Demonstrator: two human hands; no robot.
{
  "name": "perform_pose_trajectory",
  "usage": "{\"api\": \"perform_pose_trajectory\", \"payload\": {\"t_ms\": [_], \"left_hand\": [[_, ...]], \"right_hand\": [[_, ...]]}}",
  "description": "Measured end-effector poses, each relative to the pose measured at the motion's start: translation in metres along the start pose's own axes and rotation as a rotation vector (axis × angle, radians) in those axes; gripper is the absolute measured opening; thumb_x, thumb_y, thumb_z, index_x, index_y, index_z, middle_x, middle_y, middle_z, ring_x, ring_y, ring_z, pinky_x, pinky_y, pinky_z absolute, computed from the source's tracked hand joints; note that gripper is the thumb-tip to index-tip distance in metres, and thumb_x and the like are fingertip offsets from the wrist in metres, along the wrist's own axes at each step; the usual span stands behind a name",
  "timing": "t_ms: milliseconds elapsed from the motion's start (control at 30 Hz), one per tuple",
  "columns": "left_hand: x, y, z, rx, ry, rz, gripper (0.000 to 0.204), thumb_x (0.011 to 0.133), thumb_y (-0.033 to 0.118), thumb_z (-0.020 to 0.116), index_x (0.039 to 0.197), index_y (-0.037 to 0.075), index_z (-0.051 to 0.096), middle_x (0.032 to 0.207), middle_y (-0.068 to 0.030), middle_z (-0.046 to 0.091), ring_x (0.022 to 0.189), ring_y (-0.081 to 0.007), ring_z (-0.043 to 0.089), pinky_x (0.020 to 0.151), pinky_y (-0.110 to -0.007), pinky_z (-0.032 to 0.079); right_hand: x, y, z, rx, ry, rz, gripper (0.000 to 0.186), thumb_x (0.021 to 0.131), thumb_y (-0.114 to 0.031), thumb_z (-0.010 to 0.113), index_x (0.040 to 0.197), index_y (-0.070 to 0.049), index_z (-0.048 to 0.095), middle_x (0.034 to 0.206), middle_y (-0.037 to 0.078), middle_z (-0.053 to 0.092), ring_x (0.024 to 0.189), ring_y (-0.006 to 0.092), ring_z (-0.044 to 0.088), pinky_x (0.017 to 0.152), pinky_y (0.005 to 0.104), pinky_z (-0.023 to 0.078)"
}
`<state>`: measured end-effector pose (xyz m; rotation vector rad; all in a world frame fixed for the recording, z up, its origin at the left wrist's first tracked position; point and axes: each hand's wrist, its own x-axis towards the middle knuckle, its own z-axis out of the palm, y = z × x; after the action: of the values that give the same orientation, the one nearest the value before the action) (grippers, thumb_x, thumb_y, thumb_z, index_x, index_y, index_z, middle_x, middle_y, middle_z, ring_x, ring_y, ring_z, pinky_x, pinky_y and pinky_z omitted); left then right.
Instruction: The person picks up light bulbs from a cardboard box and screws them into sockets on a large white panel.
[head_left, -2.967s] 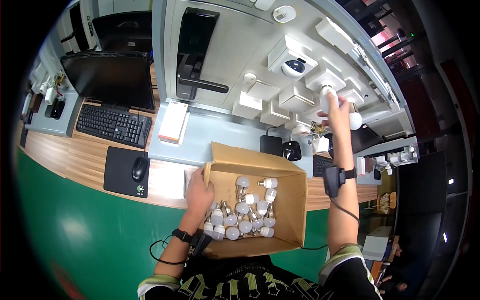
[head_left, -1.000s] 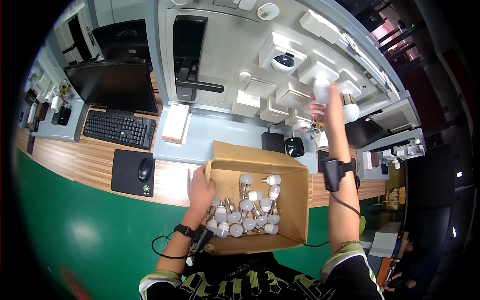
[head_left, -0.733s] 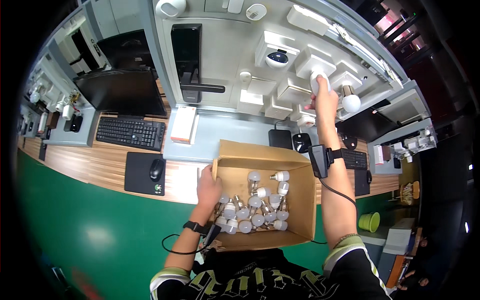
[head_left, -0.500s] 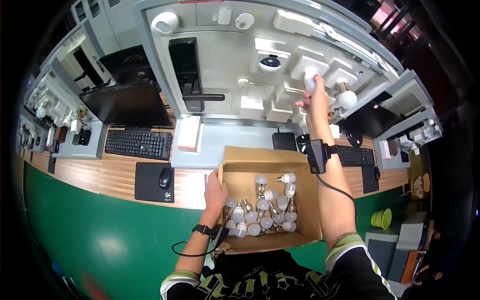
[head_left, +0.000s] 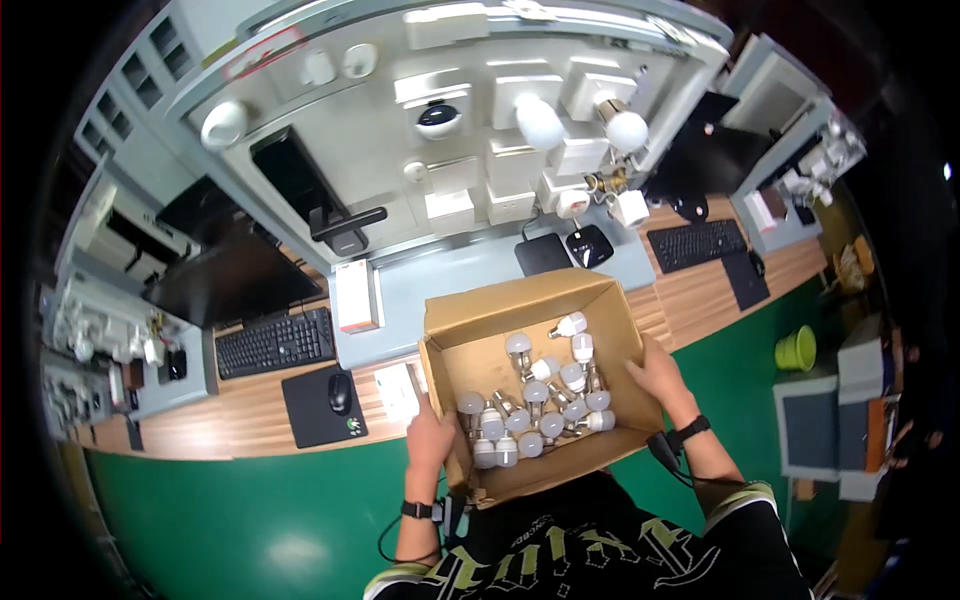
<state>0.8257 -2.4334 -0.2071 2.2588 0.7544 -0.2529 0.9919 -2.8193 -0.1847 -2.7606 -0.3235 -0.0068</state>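
A cardboard box [head_left: 520, 299], its top open, sits between the two hands, just in front of the person's black shirt [head_left: 570, 540]. Light bulbs [head_left: 550, 426] lie jumbled on its bottom. The left hand [head_left: 430, 437] is closed around the box's left wall; the right hand [head_left: 662, 378] grips the right wall, its fingers mostly hidden. Beyond the box stands a pale panel [head_left: 385, 190] bearing a round bulb [head_left: 627, 131]. Left of the box, a mouse [head_left: 341, 394] rests on a black pad [head_left: 310, 410] near a keyboard [head_left: 277, 344].

Nothing legible (ornate shirt lettering [head_left: 558, 558]).
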Motion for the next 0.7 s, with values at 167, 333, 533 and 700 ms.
{"api": "perform_pose_trajectory", "payload": {"t_ms": [167, 333, 533, 700], "left_hand": [[-0.023, -0.008, 0.005, -0.076, 0.051, 0.108, 0.048, 0.088, 0.014, 0.059, 0.132, -0.002, 0.048, 0.104, -0.0322, 0.065, 0.099, -0.0493, 0.062, 0.085, -0.052, 0.050], [-0.047, 0.054, -0.004, 0.027, 0.026, 0.154, 0.049, 0.087, 0.005, 0.059, 0.133, -0.006, 0.046, 0.110, -0.0300, 0.066, 0.103, -0.0463, 0.063, 0.088, -0.047, 0.050], [-0.074, 0.175, 0.029, 0.048, -0.078, 0.219, 0.046, 0.089, -0.001, 0.054, 0.135, -0.006, 0.047, 0.121, -0.0234, 0.065, 0.116, -0.0306, 0.062, 0.097, -0.036, 0.047], [-0.109, 0.276, 0.108, 0.064, -0.189, 0.351, 0.049, 0.090, -0.005, 0.052, 0.138, -0.005, 0.043, 0.129, -0.0223, 0.060, 0.121, -0.0282, 0.058, 0.103, -0.034, 0.043]], "right_hand": [[-0.043, 0.022, 0.008, 0.049, -0.181, 0.268, 0.038, 0.087, -0.029, 0.062, 0.109, 0.002, 0.065, 0.087, 0.026, 0.068, 0.082, 0.0435, 0.066, 0.075, 0.0523, 0.053], [-0.080, 0.059, -0.015, 0.181, -0.081, 0.300, 0.032, 0.088, -0.028, 0.060, 0.098, 0.002, 0.066, 0.079, 0.027, 0.066, 0.076, 0.0433, 0.065, 0.071, 0.0533, 0.052], [-0.134, 0.133, -0.071, 0.174, 0.055, 0.428, 0.030, 0.089, -0.028, 0.060, 0.093, 0.001, 0.066, 0.075, 0.027, 0.065, 0.070, 0.0433, 0.064, 0.066, 0.0526, 0.052], [-0.199, 0.227, -0.121, 0.169, 0.202, 0.565, 0.031, 0.090, -0.029, 0.060, 0.088, 0.001, 0.066, 0.075, 0.026, 0.065, 0.069, 0.0430, 0.065, 0.065, 0.0521, 0.052]]}}
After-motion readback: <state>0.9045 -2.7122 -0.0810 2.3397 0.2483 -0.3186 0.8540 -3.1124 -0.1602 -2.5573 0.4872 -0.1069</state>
